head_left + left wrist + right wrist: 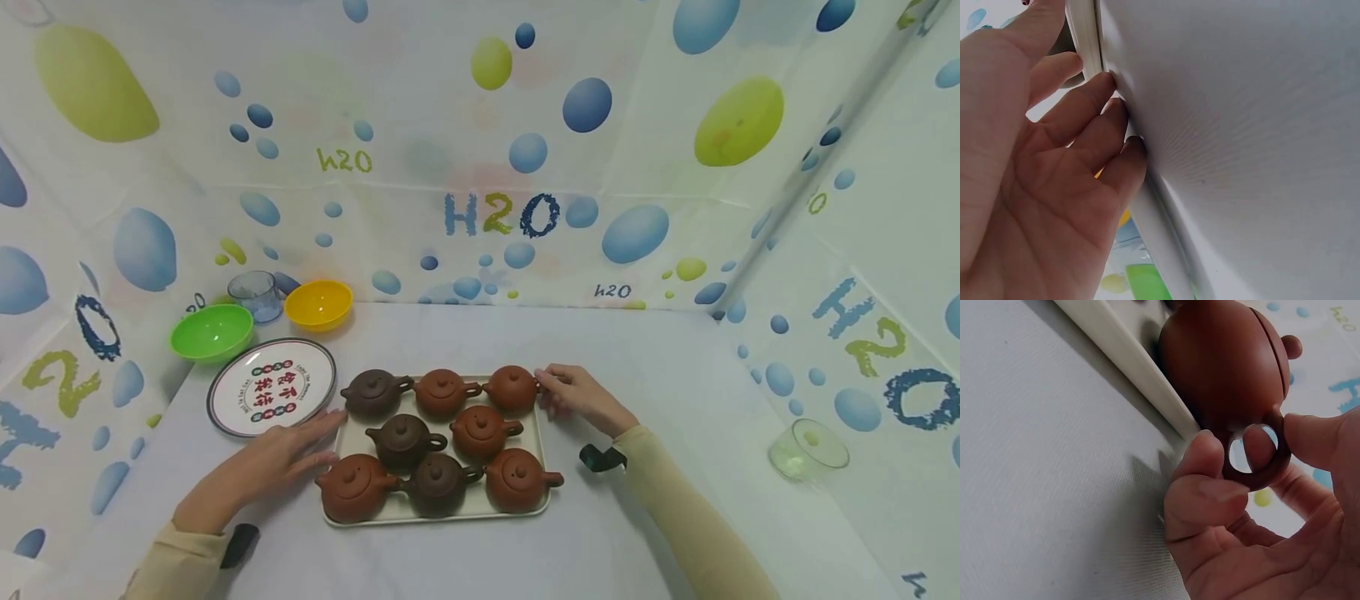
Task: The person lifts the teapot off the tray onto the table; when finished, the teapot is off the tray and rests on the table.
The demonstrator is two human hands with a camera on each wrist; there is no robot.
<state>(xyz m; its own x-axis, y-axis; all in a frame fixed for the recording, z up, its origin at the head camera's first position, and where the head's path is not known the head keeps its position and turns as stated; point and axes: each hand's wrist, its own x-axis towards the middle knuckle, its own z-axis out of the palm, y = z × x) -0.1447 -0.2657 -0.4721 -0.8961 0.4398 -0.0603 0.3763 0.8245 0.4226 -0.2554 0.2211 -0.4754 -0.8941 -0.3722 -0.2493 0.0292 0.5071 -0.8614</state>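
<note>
My right hand point(583, 397) pinches the ring handle of a red-brown teapot point(512, 390) at the far right corner of a cream tray point(438, 520). In the right wrist view, the thumb lies on the handle's upper side and fingers point(1210, 515) curl beneath and behind it; the teapot body point(1222, 362) overlaps the tray rim. Several other teapots stand on the tray, some red-brown, others dark brown point(438, 485). Fingers loosely extended, my left hand point(277, 462) lies along the tray's left edge, fingertips low by the cloth in the left wrist view point(1063, 162).
Left of the tray lies a white plate with a dark rim point(300, 354). Behind it stand a green bowl point(213, 333), a yellow bowl point(319, 307) and a clear cup point(257, 296). A clear glass bowl point(802, 458) sits far right. Patterned curtains point(405, 108) enclose the white table.
</note>
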